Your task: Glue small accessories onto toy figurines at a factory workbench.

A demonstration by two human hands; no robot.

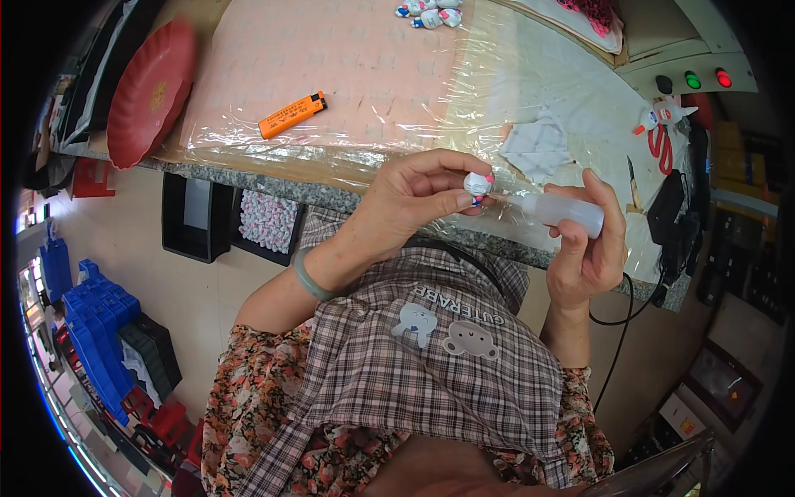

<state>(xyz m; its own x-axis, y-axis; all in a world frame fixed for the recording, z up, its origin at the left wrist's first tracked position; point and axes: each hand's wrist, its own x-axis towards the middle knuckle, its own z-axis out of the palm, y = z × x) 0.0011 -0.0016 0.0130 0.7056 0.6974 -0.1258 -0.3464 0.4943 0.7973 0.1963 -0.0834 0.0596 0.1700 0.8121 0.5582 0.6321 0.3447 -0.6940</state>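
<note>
Checked apron [439, 373] fills the bottom middle; mid-frame, my left hand [406, 195] pinches a toy [476, 184], right hand [592, 257] grips a bottle [563, 213]. Gluing, I guess; next, squeeze softly.

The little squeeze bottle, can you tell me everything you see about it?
The squeeze bottle is whitish, cloudy and see-through-looking, like soft plastic. It has a rounded, tube-shaped body narrowing to a thin tip. It lies nearly sideways above the table's edge, held in the right hand. Its tip points left toward the small figure in the left hand; I can't tell whether they touch, or how full it is.
</note>
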